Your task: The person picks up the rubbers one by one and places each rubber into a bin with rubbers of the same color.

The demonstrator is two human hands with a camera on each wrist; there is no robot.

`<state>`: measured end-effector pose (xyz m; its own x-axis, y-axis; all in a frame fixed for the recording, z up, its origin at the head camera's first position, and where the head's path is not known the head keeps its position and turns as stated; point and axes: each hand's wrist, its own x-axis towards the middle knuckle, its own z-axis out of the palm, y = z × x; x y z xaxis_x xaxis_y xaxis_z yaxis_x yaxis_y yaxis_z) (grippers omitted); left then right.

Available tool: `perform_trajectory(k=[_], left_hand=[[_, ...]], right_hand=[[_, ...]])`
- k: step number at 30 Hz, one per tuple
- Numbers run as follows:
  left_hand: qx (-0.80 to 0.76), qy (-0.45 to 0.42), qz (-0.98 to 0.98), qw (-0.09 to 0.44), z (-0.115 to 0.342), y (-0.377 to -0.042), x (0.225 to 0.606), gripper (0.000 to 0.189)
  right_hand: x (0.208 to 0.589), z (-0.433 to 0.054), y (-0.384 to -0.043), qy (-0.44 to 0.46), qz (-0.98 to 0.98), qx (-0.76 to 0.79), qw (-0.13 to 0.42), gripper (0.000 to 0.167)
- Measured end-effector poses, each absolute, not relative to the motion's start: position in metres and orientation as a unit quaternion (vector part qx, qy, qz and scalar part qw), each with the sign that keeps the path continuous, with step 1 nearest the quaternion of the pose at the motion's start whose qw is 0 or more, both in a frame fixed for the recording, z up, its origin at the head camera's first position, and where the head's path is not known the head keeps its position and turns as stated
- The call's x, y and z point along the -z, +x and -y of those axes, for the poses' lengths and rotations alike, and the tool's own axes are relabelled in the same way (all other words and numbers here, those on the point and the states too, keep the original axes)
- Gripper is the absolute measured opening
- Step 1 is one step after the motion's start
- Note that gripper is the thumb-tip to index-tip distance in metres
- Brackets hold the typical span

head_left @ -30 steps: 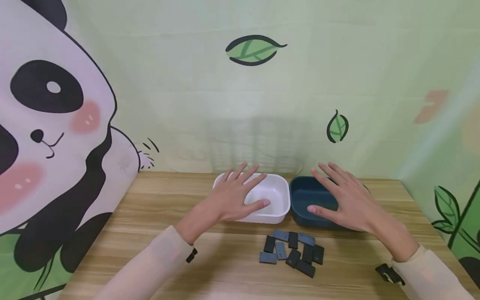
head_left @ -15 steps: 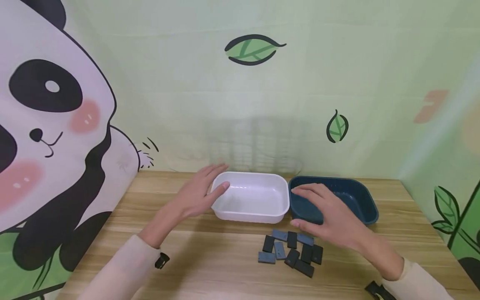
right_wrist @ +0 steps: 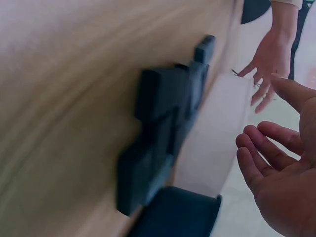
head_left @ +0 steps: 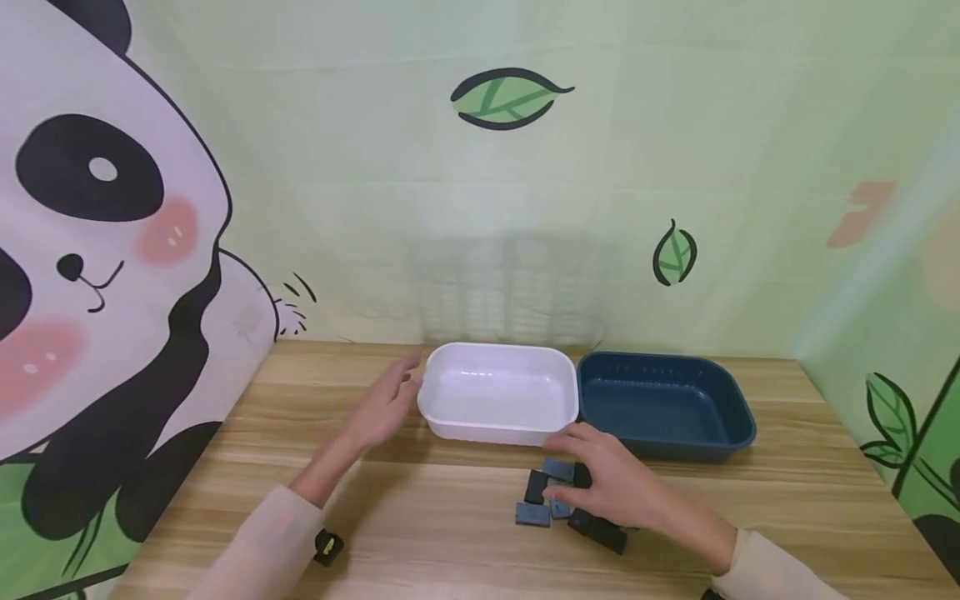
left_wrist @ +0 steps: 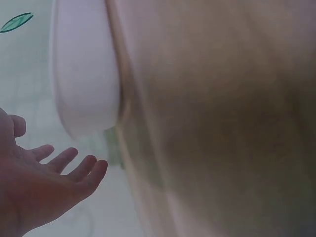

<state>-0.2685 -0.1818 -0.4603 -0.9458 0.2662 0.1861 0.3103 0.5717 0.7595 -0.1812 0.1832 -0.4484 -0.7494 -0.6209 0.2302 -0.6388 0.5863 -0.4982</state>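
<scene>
Small flat rectangular pieces lie in a loose cluster on the wooden table, some blue [head_left: 532, 514] and some black [head_left: 536, 486]. My right hand [head_left: 611, 471] hangs over the cluster and hides part of it, fingers loosely bent and nothing held. In the right wrist view, that hand [right_wrist: 281, 158] appears apart from the dark pieces [right_wrist: 160, 96]. My left hand [head_left: 382, 408] is at the left end of the white bin [head_left: 487, 433], fingertips close to its rim. The left wrist view has these fingers [left_wrist: 89, 173] spread and relaxed, below the bin's end [left_wrist: 86, 64].
A dark blue bin [head_left: 690, 450] stands directly right of the white one, both near the table's back edge. Behind them hangs a pale green backdrop [head_left: 360, 183] printed with a panda and leaves. The wooden table [head_left: 435, 542] extends to the front.
My right hand has come down from above the blue bin, moving left and toward me over the pieces. My left hand has moved left, from over the white bin to beside it.
</scene>
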Motion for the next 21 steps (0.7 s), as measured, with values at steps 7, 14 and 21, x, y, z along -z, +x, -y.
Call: perform_trajectory(k=[7, 14, 21], left_hand=[[0.481, -0.123, 0.868, -0.012, 0.180, -0.270, 0.479, 0.055], [0.556, -0.080, 0.825, -0.062, 0.175, -0.272, 0.486, 0.057], [0.607, -0.064, 0.787, -0.086, 0.172, -0.274, 0.487, 0.056]], right_hand=[[0.464, -0.180, -0.183, 0.366, 0.888, -0.280, -0.002, 0.046], [0.472, -0.181, -0.185, 0.360, 0.892, -0.272, -0.016, 0.041], [0.483, -0.181, -0.189, 0.359, 0.895, -0.263, -0.025, 0.038]])
